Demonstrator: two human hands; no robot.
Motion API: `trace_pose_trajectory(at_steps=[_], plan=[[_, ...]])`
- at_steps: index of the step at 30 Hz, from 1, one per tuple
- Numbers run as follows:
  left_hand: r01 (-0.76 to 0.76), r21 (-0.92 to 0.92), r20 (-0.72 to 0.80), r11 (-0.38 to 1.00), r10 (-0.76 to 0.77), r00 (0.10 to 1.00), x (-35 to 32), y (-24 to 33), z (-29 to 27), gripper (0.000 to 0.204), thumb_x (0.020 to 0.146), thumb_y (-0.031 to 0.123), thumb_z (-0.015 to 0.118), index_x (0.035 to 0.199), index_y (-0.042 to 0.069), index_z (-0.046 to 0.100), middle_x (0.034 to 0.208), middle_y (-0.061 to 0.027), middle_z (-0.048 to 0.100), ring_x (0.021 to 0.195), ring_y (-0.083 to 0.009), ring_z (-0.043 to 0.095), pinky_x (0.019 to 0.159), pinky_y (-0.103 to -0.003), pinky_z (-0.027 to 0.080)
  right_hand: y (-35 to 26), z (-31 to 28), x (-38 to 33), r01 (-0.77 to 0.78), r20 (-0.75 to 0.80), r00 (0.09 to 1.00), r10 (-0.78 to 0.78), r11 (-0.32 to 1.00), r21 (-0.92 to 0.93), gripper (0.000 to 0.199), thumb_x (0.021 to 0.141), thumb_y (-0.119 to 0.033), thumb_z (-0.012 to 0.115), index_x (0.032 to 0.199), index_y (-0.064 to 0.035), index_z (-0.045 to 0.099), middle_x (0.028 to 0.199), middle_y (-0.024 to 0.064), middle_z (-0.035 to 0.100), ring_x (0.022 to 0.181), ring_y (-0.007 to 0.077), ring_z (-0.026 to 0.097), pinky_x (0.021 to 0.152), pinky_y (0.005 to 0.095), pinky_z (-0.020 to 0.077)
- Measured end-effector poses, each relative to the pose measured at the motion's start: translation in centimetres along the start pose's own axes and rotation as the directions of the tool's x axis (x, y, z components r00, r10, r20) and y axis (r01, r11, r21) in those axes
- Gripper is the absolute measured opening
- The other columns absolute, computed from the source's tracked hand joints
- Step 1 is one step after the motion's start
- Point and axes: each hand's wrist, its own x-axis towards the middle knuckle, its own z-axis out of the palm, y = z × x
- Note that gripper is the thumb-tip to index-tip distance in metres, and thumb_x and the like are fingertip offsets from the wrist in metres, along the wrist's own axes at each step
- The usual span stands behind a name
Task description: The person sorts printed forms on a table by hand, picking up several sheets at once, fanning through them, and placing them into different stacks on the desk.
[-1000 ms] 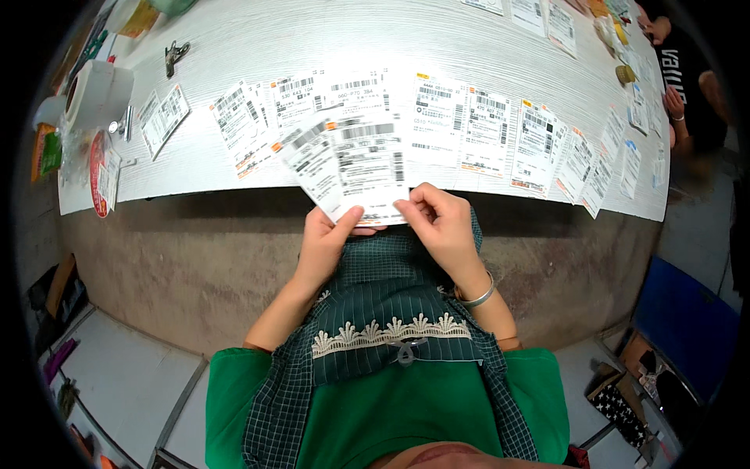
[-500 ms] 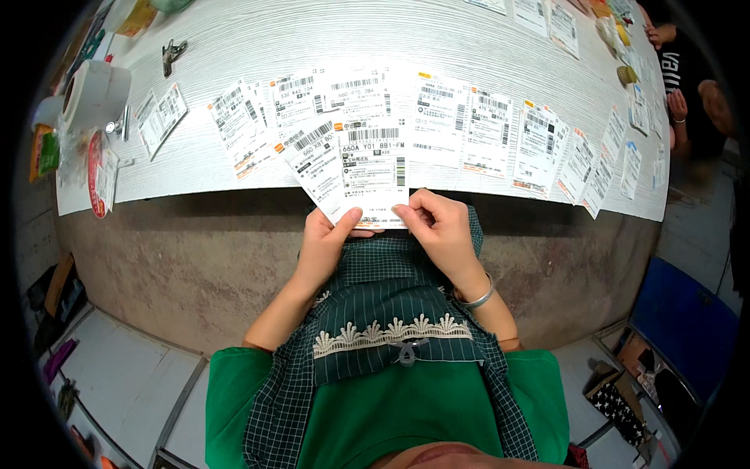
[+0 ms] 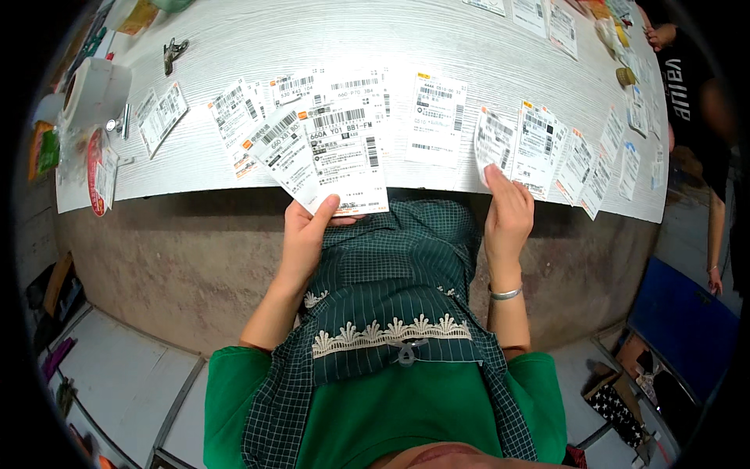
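Note:
My left hand is closed on a fan of printed shipping labels, its thumb on top near their lower edge. On the right, my right hand pinches the lower edge of another shipping label, which curls up from the table. Beside that label lies a row of further shipping labels. One lone label lies flat between my hands. Several more labels lie partly under the fan on the left.
On the white table, a roll of white labels, a black binder clip and a small stack of labels sit at left. Another person stands at the far right, near a blue panel.
My right hand has left the fan, moved right and taken hold of a label from the row. My left hand has shifted slightly left with the fan. The other person's arm has lowered.

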Motion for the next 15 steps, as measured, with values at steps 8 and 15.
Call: trace_pose_trajectory(at_steps=[8, 15], plan=[[0.006, -0.036, 0.057, 0.999, -0.004, 0.998, 0.0, -0.2, 1.1, 0.030, 0.091, 0.009, 0.049, 0.114, -0.010, 0.049, 0.102, -0.0167, 0.062, 0.081, -0.0193, 0.064, 0.069, -0.025, 0.054, -5.3, 4.2, 3.9, 0.116, 0.041, 0.992, -0.117, 0.993, 0.022, 0.033, 0.075, 0.003, 0.053, 0.106, -0.0020, 0.062, 0.108, 0.0085, 0.063, 0.102, 0.0216, 0.057, 0.085, 0.0335, 0.0410], [0.025, -0.051, 0.035, 0.998, -0.023, 0.999, 0.1, -0.4, 1.5, 0.032, 0.090, 0.011, 0.049, 0.115, -0.010, 0.047, 0.102, -0.0191, 0.061, 0.082, -0.0223, 0.065, 0.067, -0.026, 0.055, -6.1, 1.7, 3.1, 0.043, 0.041, 0.997, -0.059, 0.949, 0.311, 0.025, 0.075, -0.002, 0.059, 0.099, -0.0017, 0.064, 0.101, 0.0086, 0.065, 0.091, 0.0219, 0.060, 0.078, 0.0315, 0.0421]])
